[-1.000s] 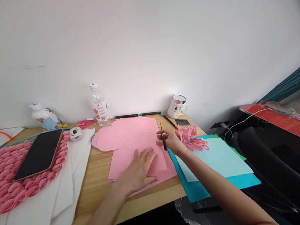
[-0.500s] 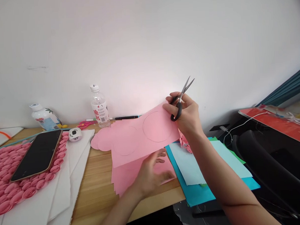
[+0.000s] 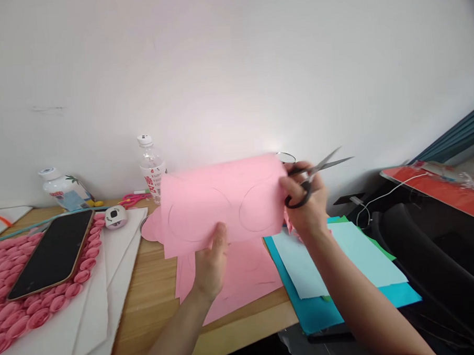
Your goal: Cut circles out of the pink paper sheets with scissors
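"What's changed at the table (image 3: 146, 294)?"

"The pink sheet (image 3: 234, 201). A second ago it lay on the stack with the left hand (image 3: 210, 266) flat on top; now it's up in the air, pencilled circles facing us."

"Who's got it, both hands?"

"Yes. Half a second ago the left was loose below the lower edge, fingers spread. Now its thumb is pressed on the front of that edge, closed on the paper; the other fingers are hidden behind."

"And the right hand (image 3: 311, 203)?"

"Pinching the right edge, thumb bent in front, the scissors (image 3: 318, 168) gripped as well. Their blades are parted; they pointed up before, and now they point off to the right."

"So what's beneath?"

"The other pink sheets (image 3: 245, 289), on the table. The raised one hangs over them, more level than before, and hides part of the pink discs (image 3: 150, 228) and the clear bottle (image 3: 153, 168)."
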`<state>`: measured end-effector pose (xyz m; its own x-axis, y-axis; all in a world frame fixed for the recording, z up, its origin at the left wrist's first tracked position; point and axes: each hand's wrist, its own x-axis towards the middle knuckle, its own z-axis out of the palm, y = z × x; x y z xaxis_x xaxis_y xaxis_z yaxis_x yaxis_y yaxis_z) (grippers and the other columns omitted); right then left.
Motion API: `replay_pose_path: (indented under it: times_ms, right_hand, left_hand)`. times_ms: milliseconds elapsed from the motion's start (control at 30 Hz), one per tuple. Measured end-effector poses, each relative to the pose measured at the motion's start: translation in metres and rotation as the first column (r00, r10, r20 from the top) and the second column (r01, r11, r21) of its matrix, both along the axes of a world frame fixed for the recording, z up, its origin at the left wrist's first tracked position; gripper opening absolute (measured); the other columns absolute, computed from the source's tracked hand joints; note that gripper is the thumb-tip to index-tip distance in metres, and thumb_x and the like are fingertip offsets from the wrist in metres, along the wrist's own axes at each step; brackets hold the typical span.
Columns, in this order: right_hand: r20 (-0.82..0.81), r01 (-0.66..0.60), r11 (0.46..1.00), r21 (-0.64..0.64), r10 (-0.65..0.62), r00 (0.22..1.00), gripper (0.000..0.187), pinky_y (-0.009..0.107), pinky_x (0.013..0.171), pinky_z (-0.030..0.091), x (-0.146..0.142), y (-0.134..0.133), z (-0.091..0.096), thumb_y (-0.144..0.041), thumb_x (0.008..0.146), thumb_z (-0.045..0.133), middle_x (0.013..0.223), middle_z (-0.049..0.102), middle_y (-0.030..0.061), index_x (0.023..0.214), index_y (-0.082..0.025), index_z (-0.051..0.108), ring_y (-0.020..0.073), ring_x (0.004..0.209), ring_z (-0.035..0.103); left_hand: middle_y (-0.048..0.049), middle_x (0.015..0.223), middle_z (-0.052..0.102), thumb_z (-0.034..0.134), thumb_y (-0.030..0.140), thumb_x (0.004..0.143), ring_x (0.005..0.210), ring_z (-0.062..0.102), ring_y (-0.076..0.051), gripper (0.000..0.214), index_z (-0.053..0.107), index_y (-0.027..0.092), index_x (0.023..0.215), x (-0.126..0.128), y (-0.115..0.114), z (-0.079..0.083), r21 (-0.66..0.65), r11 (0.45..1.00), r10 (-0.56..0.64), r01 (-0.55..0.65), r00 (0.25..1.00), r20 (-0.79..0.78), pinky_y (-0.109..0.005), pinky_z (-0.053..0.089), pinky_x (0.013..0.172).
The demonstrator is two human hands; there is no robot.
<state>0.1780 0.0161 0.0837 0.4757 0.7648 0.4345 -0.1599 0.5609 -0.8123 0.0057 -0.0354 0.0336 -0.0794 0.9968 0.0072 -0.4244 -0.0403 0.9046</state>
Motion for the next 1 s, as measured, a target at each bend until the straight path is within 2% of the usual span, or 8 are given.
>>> replay_pose_path:
  times_ms: [67,267,400,500,633,800,900,1000]
  right_hand:
    - [-0.072,-0.113,0.958,-0.264,0.097,0.993,0.034,0.026,0.063,0.045,0.001,0.005,-0.032,-0.020,0.057,0.079,0.083,0.060,-0.0015,0.085,-0.022,0.060,0.0129,0.072,0.057]
    - [-0.144,-0.181,0.884,-0.431,0.131,0.981,0.037,0.024,0.047,0.038,-0.008,0.011,-0.089,-0.019,0.046,0.082,0.063,0.057,-0.0025,0.076,-0.019,0.059,0.0129,0.053,0.052]
    - [-0.153,-0.176,0.917,-0.358,0.129,0.980,0.039,0.022,0.055,0.041,-0.013,0.014,-0.075,-0.018,0.050,0.080,0.076,0.058,-0.0028,0.082,-0.020,0.057,0.0109,0.064,0.054]
    - [-0.116,-0.103,0.985,-0.140,0.087,0.990,0.036,0.023,0.068,0.044,-0.013,0.013,-0.048,-0.018,0.056,0.077,0.086,0.058,-0.0017,0.086,-0.020,0.056,0.0102,0.075,0.055]
    - [-0.101,-0.041,0.998,0.046,0.045,0.994,0.030,0.026,0.076,0.046,-0.017,0.004,-0.021,-0.020,0.067,0.073,0.089,0.055,-0.0011,0.089,-0.022,0.054,0.0118,0.083,0.056]
    - [0.105,-0.116,0.993,0.023,0.113,0.988,0.013,0.034,0.078,0.047,-0.031,-0.018,-0.038,-0.032,0.082,0.060,0.086,0.055,0.0014,0.087,-0.022,0.055,0.0171,0.085,0.056]
    - [0.293,-0.454,0.866,-0.209,0.498,0.816,0.018,0.033,0.076,0.044,-0.043,-0.030,-0.062,-0.033,0.078,0.067,0.085,0.057,0.0031,0.088,-0.020,0.058,0.0174,0.080,0.055]
    - [0.270,-0.603,0.713,-0.358,0.698,0.664,0.029,0.034,0.076,0.044,-0.054,-0.032,-0.074,-0.035,0.072,0.074,0.084,0.059,0.0044,0.089,-0.019,0.058,0.0193,0.082,0.056]
  left_hand:
    - [-0.0102,0.112,0.068,0.064,0.053,0.074,0.117,0.056,-0.030,0.053,0.062,0.021,0.116,0.001,0.005,-0.002,-0.128,0.989,0.067,-0.070,0.997,-0.030,-0.047,0.045,0.100]
    - [-0.0099,0.131,0.058,0.065,0.043,0.078,0.125,0.050,-0.028,0.050,0.058,0.020,0.123,0.000,0.004,-0.009,-0.275,0.949,0.109,-0.156,0.978,-0.176,-0.041,0.044,0.102]
    - [-0.0082,0.126,0.063,0.068,0.042,0.075,0.125,0.050,-0.029,0.048,0.063,0.021,0.118,-0.003,0.006,-0.006,-0.168,0.978,0.084,-0.122,0.973,-0.217,-0.044,0.039,0.107]
    - [-0.0085,0.120,0.066,0.068,0.046,0.074,0.126,0.049,-0.030,0.046,0.067,0.020,0.111,-0.008,0.010,0.003,0.001,0.994,0.105,-0.109,0.953,-0.285,-0.044,0.036,0.109]
    - [-0.0077,0.120,0.065,0.070,0.044,0.073,0.122,0.052,-0.029,0.044,0.066,0.022,0.111,-0.014,0.020,0.024,0.232,0.968,0.154,-0.099,0.960,-0.232,-0.045,0.042,0.104]
    - [-0.0037,0.124,0.063,0.073,0.041,0.071,0.118,0.056,-0.027,0.053,0.058,0.031,0.121,-0.015,0.037,0.050,0.302,0.920,0.232,-0.248,0.969,0.090,-0.043,0.053,0.091]
    - [-0.0023,0.133,0.057,0.072,0.040,0.073,0.125,0.051,-0.026,0.053,0.054,0.036,0.123,-0.012,0.043,0.048,0.275,0.885,0.337,-0.376,0.924,0.180,-0.040,0.054,0.090]
    - [-0.0022,0.134,0.056,0.068,0.045,0.075,0.127,0.048,-0.026,0.053,0.052,0.035,0.125,-0.008,0.044,0.033,0.198,0.882,0.399,-0.427,0.902,0.165,-0.041,0.052,0.093]
